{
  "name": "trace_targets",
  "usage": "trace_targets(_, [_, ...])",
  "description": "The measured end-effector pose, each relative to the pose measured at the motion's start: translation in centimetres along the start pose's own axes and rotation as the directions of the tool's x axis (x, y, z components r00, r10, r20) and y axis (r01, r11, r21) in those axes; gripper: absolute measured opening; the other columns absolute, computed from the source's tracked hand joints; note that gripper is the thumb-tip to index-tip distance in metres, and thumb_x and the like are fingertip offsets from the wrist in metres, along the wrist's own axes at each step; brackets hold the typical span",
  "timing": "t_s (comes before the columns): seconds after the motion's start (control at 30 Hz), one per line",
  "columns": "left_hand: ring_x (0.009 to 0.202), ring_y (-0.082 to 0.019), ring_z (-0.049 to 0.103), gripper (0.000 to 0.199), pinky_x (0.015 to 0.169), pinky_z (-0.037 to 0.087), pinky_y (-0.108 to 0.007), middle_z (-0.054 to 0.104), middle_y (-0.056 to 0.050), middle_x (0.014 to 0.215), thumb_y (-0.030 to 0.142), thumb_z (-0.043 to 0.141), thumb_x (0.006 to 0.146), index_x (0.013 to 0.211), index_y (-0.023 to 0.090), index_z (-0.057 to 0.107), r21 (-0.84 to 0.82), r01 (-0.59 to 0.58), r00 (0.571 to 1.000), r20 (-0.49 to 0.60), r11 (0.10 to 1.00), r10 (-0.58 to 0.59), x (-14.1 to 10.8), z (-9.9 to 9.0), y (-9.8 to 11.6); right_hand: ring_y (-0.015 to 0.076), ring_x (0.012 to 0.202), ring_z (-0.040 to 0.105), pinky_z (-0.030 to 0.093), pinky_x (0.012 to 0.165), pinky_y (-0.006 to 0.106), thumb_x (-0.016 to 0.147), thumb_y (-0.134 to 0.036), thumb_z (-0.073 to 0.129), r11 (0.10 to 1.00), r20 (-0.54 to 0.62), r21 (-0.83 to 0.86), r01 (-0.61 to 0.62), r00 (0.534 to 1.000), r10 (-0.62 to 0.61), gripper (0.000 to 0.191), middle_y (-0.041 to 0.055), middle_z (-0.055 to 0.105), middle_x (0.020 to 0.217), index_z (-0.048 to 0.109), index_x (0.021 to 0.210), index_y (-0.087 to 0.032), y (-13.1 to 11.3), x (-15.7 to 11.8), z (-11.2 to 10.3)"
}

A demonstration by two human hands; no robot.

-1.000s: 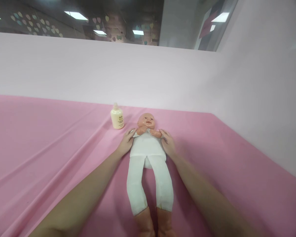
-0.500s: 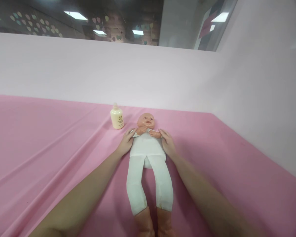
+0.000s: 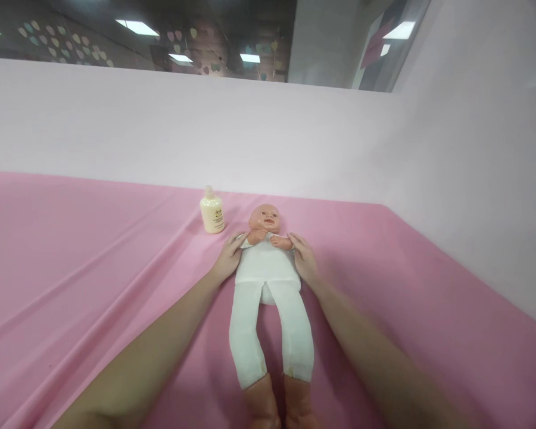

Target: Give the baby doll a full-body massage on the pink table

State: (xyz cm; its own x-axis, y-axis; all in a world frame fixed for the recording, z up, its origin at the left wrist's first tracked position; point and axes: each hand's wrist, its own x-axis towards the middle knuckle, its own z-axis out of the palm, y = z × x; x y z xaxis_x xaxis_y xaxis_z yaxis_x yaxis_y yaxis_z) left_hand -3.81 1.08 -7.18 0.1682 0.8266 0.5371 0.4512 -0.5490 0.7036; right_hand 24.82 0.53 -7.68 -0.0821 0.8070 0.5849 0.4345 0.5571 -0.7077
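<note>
A baby doll (image 3: 268,262) in a white top and white leggings lies on its back, head away from me and feet toward me. Its forearms are folded over its chest. My left hand (image 3: 228,257) is curled round the doll's arm on the left side, fingertips near its shoulder. On the opposite side my right hand (image 3: 304,259) grips the other arm in the same way. Both thumbs and the undersides of the hands are mostly hidden.
A cream pump bottle (image 3: 212,215) with dark print stands left of the doll's head. Pink cloth (image 3: 93,262), creased at the left, covers the surface. Behind it rises a white wall (image 3: 183,131) with a window (image 3: 232,36) above; another wall (image 3: 482,179) closes the right side.
</note>
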Motion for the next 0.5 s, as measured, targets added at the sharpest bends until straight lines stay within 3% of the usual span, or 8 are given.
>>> trace_targets(0.27, [0.139,-0.024,0.046,0.054,0.123,0.031,-0.049,0.052,-0.007,0.145,0.015,0.040,0.094,0.144,0.028,0.057,0.049,-0.009,1.000,-0.004,0.999,0.010,0.0,0.0,-0.1,0.0217,0.141,0.046,0.031,0.125,0.047,0.092,-0.020,0.037,0.999,0.006,-0.005,-0.035,0.999,0.035,0.055,0.0058,0.054,0.148,0.058,0.142,-0.026,-0.7,0.0,0.0])
trace_targets(0.4, [0.141,-0.025,0.042,0.057,0.124,0.029,-0.049,0.050,-0.009,0.149,0.019,0.044,0.096,0.152,0.026,0.043,0.042,0.004,0.997,-0.080,0.999,-0.001,-0.1,-0.2,0.7,0.0229,0.145,0.041,0.029,0.125,0.049,0.098,-0.029,0.036,0.992,-0.108,0.034,-0.126,0.986,0.128,0.055,0.0092,0.048,0.154,0.044,0.152,-0.022,-1.3,-0.1,-0.1])
trace_targets(0.5, [0.140,-0.026,0.043,0.058,0.121,0.032,-0.049,0.046,-0.011,0.151,0.024,0.047,0.098,0.154,0.025,0.034,-0.050,0.091,0.979,-0.179,0.995,-0.098,-0.1,-0.3,0.4,0.0244,0.147,0.039,0.028,0.125,0.048,0.101,-0.038,0.035,0.968,-0.188,0.142,-0.209,0.954,0.233,0.057,0.0103,0.043,0.158,0.036,0.155,-0.022,-1.4,0.1,-0.5])
